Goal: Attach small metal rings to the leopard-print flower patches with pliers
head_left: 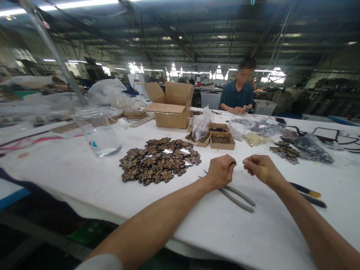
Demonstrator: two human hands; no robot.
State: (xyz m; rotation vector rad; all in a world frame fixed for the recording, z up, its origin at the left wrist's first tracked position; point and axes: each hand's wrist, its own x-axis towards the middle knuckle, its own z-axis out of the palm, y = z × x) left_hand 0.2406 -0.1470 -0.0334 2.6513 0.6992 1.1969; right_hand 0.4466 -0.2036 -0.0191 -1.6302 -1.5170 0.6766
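Observation:
My left hand [221,171] is closed in a pinch above the white table, a small dark bit showing at its fingertips. Close by on the right, my right hand [260,169] is pinched too, with a yellowish bandage [263,174] on it. What either hand holds is too small to make out. Beneath the left hand lie pliers with grey handles [241,198], their jaws partly hidden. A second tool with black and yellow handles [308,190] rests partly behind my right forearm. Left of the hands spreads a pile of leopard-print patches [160,161].
Small boxes of metal bits [222,141] stand behind the hands near an open carton [172,114]. Plastic bags [240,125] and more patches [284,150] lie at the right. A water-filled clear container [102,140] stands left. Across the table [92,187] sits a co-worker [237,93].

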